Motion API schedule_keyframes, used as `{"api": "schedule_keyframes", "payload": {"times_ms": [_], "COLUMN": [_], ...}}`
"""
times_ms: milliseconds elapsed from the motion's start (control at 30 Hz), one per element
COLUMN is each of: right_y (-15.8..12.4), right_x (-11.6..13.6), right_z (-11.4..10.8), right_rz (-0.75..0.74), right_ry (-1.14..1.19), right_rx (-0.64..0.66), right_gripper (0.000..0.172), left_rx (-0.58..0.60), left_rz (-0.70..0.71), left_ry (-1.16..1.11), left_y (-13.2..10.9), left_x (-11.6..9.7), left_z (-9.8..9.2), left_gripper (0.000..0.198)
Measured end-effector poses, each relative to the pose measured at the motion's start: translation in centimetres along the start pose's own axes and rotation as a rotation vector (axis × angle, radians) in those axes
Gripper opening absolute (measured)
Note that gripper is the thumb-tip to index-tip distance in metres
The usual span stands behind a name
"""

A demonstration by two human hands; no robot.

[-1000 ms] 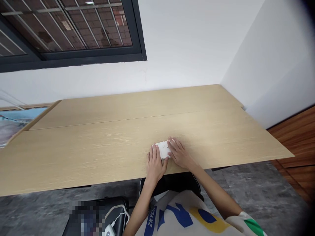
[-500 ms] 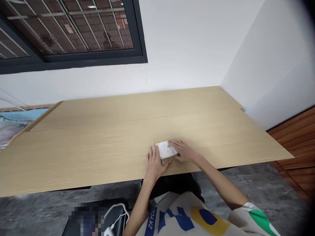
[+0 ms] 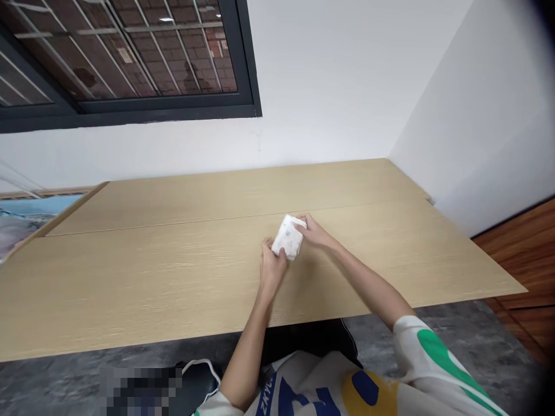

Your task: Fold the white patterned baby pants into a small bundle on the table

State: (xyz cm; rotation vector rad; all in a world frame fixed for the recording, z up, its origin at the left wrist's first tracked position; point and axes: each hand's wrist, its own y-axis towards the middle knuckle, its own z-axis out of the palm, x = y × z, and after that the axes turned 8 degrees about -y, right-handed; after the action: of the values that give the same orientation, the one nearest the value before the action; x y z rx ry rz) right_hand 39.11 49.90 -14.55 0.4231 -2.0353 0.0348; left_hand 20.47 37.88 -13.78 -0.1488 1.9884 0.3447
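A small white packet (image 3: 288, 236) with a faint printed pattern is held tilted above the pale wooden table (image 3: 173, 277). My left hand (image 3: 273, 267) grips its lower left corner, the thumb on the near face. At the packet's upper right, my right hand (image 3: 315, 232) holds the edge between thumb and fingers. The fingers behind the packet are partly hidden.
Behind the table stands a white wall (image 3: 321, 86) with a dark-framed barred window (image 3: 169, 107). Wooden panelling (image 3: 520, 260) is at the right. Blue cloth (image 3: 47, 204) lies beyond the table's left end. A dark seat with a white cable (image 3: 202, 381) is below the near edge.
Both hands have raised the packet off the table and moved it away from my body. It has turned from lying flat to a tilted pose, and my grip on it has shifted.
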Motion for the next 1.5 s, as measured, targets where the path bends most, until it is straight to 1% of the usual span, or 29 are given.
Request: {"api": "schedule_keyframes", "payload": {"times_ms": [33, 100, 200, 300, 333, 400, 433, 500, 567, 600, 667, 700, 733, 800, 900, 1000, 1133, 1233, 1300, 1400, 1467, 1500], "right_y": [1.9, 5.6, 9.8, 12.4, 13.0, 13.8, 14.0, 14.0, 13.4, 12.9, 11.8, 11.3, 10.8, 10.3, 10.6, 11.7, 12.9, 13.5, 13.8, 14.1, 14.0, 13.8], "right_x": [-0.4, -1.0, -1.6, -2.0, -2.0, -2.1, -2.0, -1.5, -0.8, -0.4, 0.2, 0.4, 0.5, 0.4, -0.5, -1.6, -2.9, -3.5, -3.7, -3.9, -4.0, -4.0], "right_z": [0.2, 0.8, 1.9, 2.9, 3.1, 3.3, 3.3, 3.4, 3.7, 4.1, 5.0, 5.5, 6.0, 6.7, 6.8, 5.6, 4.0, 3.7, 3.7, 3.6, 3.3, 3.2], "right_rz": [0.047, 0.126, 0.186, 0.185, 0.173, 0.136, 0.113, 0.052, -0.095, -0.205, -0.438, -0.521, -0.561, -0.545, -0.450, -0.427, -0.391, -0.368, -0.357, -0.275, -0.195, -0.170], "right_ry": [-0.021, -0.101, -0.217, -0.263, -0.272, -0.296, -0.308, -0.333, -0.396, -0.438, -0.517, -0.546, -0.563, -0.599, -0.637, -0.648, -0.673, -0.696, -0.670, -0.610, -0.601, -0.613], "right_rx": [-0.040, -0.106, -0.145, -0.143, -0.140, -0.126, -0.119, -0.106, -0.057, -0.006, 0.145, 0.228, 0.303, 0.406, 0.441, 0.401, 0.328, 0.318, 0.314, 0.279, 0.209, 0.161], "right_gripper": [0.039, 0.044, 0.042, 0.039, 0.039, 0.041, 0.043, 0.047, 0.049, 0.050, 0.051, 0.052, 0.054, 0.054, 0.051, 0.050, 0.054, 0.055, 0.056, 0.059, 0.061, 0.062], "left_rx": [0.016, 0.030, -0.001, -0.066, -0.088, -0.110, -0.099, -0.033, 0.045, 0.072, 0.098, 0.103, 0.107, 0.111, 0.099, 0.085, 0.086, 0.088, 0.089, 0.092, 0.060, 0.027], "left_rz": [-0.028, -0.059, -0.073, -0.075, -0.045, 0.069, 0.134, 0.222, 0.230, 0.225, 0.211, 0.203, 0.195, 0.186, 0.203, 0.219, 0.210, 0.208, 0.208, 0.218, 0.206, 0.188], "left_ry": [0.053, 0.199, 0.340, 0.385, 0.407, 0.466, 0.503, 0.580, 0.638, 0.660, 0.689, 0.696, 0.700, 0.693, 0.664, 0.631, 0.610, 0.602, 0.594, 0.579, 0.570, 0.570], "left_y": [1.2, 3.6, 6.3, 7.3, 7.3, 7.0, 6.8, 6.4, 6.1, 6.0, 5.9, 5.9, 5.9, 5.8, 5.8, 5.9, 5.9, 5.9, 5.9, 6.1, 6.3, 6.3], "left_x": [-0.2, -0.4, 0.0, 0.8, 1.0, 1.6, 1.8, 2.3, 2.6, 2.7, 2.9, 2.9, 3.0, 3.1, 3.3, 3.3, 3.4, 3.5, 3.5, 3.4, 3.2, 3.1], "left_z": [0.6, 1.9, 3.4, 4.5, 4.8, 5.4, 5.6, 6.1, 6.6, 6.8, 7.0, 7.1, 7.1, 7.0, 6.7, 6.5, 6.5, 6.6, 6.5, 6.1, 5.7, 5.6], "left_gripper": [0.052, 0.052, 0.049, 0.051, 0.053, 0.056, 0.058, 0.061, 0.064, 0.065, 0.067, 0.067, 0.068, 0.067, 0.062, 0.058, 0.059, 0.062, 0.062, 0.059, 0.058, 0.057]}}
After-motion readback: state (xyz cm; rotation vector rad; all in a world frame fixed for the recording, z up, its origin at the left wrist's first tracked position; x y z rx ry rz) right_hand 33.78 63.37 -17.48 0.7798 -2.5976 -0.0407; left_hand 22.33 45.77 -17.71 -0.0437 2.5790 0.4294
